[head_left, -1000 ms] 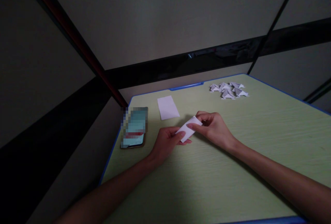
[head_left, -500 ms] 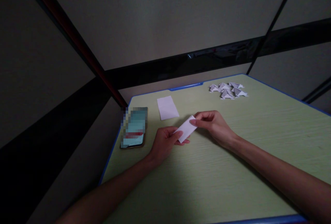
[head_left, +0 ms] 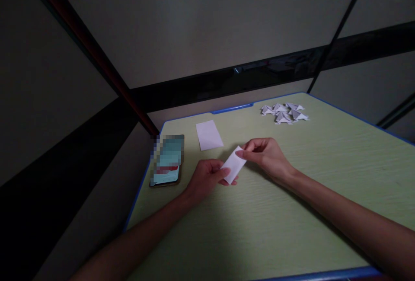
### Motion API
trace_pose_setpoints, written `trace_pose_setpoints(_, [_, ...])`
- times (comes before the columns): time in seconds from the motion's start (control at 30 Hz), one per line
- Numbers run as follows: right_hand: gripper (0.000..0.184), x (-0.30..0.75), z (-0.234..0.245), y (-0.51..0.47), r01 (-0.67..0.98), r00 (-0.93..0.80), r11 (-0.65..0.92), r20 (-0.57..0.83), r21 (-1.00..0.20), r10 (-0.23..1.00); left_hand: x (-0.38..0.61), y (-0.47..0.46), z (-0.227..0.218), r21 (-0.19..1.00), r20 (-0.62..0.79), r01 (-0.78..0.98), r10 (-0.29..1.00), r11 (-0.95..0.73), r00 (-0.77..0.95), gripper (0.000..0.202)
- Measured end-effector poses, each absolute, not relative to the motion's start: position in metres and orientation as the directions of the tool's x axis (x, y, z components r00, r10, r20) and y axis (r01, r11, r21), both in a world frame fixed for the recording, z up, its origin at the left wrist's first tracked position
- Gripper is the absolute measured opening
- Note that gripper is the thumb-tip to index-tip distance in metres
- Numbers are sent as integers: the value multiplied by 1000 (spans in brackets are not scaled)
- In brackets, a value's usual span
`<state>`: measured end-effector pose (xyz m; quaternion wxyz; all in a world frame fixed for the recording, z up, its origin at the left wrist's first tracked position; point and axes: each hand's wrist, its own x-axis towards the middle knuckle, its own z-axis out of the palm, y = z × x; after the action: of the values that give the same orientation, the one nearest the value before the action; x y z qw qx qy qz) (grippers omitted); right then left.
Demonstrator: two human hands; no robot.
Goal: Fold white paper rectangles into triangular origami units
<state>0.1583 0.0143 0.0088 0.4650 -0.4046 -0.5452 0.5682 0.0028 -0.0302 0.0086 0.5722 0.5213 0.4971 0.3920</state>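
Between my hands is a small white folded paper (head_left: 234, 167), a narrow rectangle tilted up to the right. My left hand (head_left: 206, 178) pinches its lower left part, thumb on top and fingers underneath. At the upper right end my right hand (head_left: 271, 156) grips it between the thumb and the bent fingers. The paper is held just over the green table (head_left: 259, 229). Beyond it, to the left, a flat white sheet of paper (head_left: 209, 135) lies on the table.
A phone (head_left: 168, 160) with a lit, partly blurred screen lies near the left edge. Several folded white paper figures (head_left: 283, 118) sit grouped at the back right. A blue strip (head_left: 232, 108) runs along the table's far edge, with a panelled wall (head_left: 207, 30) behind.
The folded paper has turned slightly in my hands, its lower end shifting down and a little to the right. Both hands keep their grip. The whole view has shifted a little.
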Motion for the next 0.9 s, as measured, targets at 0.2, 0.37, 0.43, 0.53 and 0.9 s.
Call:
trace_pose_setpoints(0.2, [21, 159, 13, 10, -3, -378, 40, 38, -999, 925, 2, -31, 5, 970, -230, 148, 928, 194, 294, 25])
trace_pose_setpoints(0.37, [22, 156, 14, 6, 7, -396, 25, 20, -1000, 918, 5, -34, 5, 972, -197, 182, 942, 151, 271, 28])
trace_pose_setpoints(0.43, [21, 153, 14, 5, -44, -371, 9, 24, -999, 928, 6, -34, 5, 977, -172, 171, 953, 131, 251, 27])
trace_pose_setpoints(0.53, [22, 149, 13, 2, -140, -407, -62, 0, -988, 914, 7, -36, 5, 980, -134, 171, 970, 100, 203, 27])
trace_pose_setpoints(0.9, [26, 149, 11, 4, -153, -363, -159, -94, -975, 927, 8, -35, 4, 985, -109, 148, 982, 85, 157, 25])
